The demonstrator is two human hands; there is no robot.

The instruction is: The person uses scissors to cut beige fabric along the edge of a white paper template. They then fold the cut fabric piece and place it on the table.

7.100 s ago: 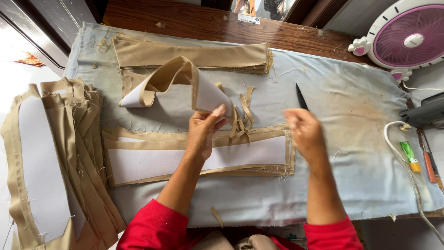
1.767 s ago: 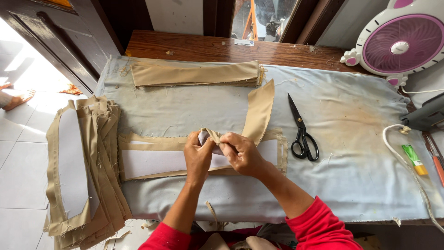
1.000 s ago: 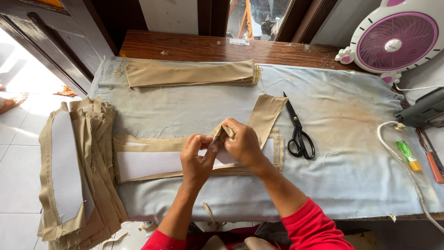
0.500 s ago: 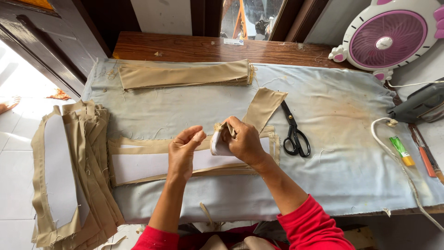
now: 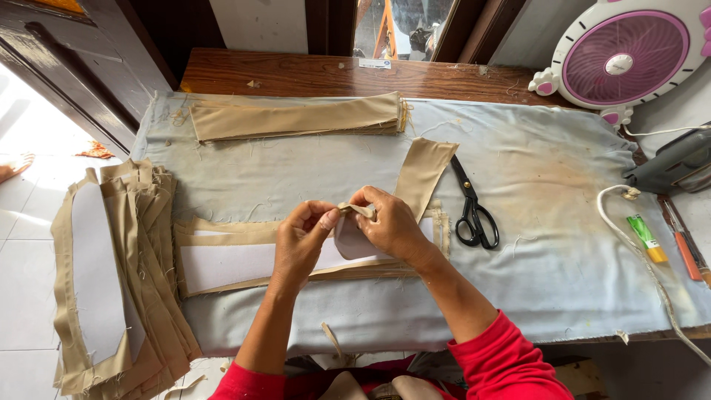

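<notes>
My left hand [image 5: 302, 241] and my right hand [image 5: 389, 222] meet over the middle of the padded table, both pinching the folded end of a tan fabric strip [image 5: 424, 170] backed with white interfacing. The strip runs up and to the right from my fingers. Under my hands lies a stack of tan strips with a white interfacing band [image 5: 222, 263] on top. Black scissors [image 5: 472, 209] lie shut just right of my right hand.
A folded pile of tan strips [image 5: 296, 118] lies at the table's back. More tan pieces with white lining [image 5: 104, 281] hang over the left edge. A pink fan [image 5: 626, 55], an iron [image 5: 670, 163] with its cord, a glue tube [image 5: 646, 238] and pens sit at right.
My hands have rolled the strip's end tighter between the fingertips. The scissors, held earlier in my right hand, now lie on the table.
</notes>
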